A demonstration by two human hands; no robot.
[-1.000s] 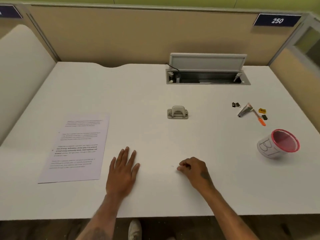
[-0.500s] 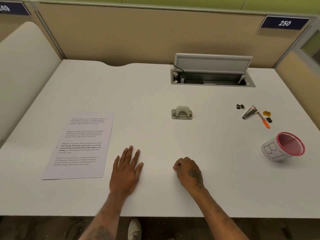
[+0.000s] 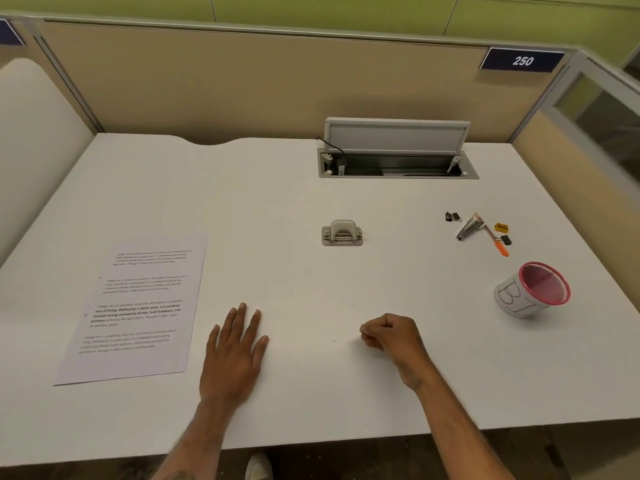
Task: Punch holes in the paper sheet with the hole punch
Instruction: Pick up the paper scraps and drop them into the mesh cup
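Note:
A printed paper sheet lies flat on the white desk at the left. A small grey hole punch stands near the middle of the desk, apart from the sheet. My left hand rests palm down on the desk just right of the sheet, fingers spread, holding nothing. My right hand rests on the desk as a loose fist with nothing in it, well in front of the punch.
An open cable hatch sits at the back of the desk. Small clips, a metal tool and an orange-tipped item lie at the right. A pink-rimmed cup marked B7 lies tipped near the right edge. Partition walls enclose the desk.
Both hands stay resting in nearly the same spots on the desk. The view has shifted slightly; the paper and the punch have not moved.

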